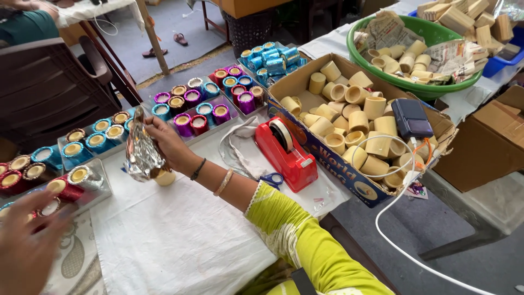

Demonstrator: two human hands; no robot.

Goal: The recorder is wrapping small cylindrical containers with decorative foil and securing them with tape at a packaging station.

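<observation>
A: Right hand (164, 143)?
B: Closed on silver foil (141, 155), over a candle cup (164, 177), left of the red tape dispenser (286, 153).
A: Left hand (24, 248)?
B: Fingers spread, holding nothing, far left of the dispenser.

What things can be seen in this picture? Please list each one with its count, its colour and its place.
tape dispenser: one, red, centre of table
cardboard box: one, brown, right of the dispenser, full of plain cups
plain cups: many, beige, inside the box
green basin: one, top right, holding cups and newspaper
wrapped cups: many, blue, purple, red, silver, on trays along the far edge
scissors: one pair, blue handles, beside the dispenser
dark device: one, on the cups, white cable attached
white cloth: one, covering the table
silver foil: one piece, in the right hand with a cup
left hand: blurred, near the left trays
right hand: grip closed on the foil
</observation>
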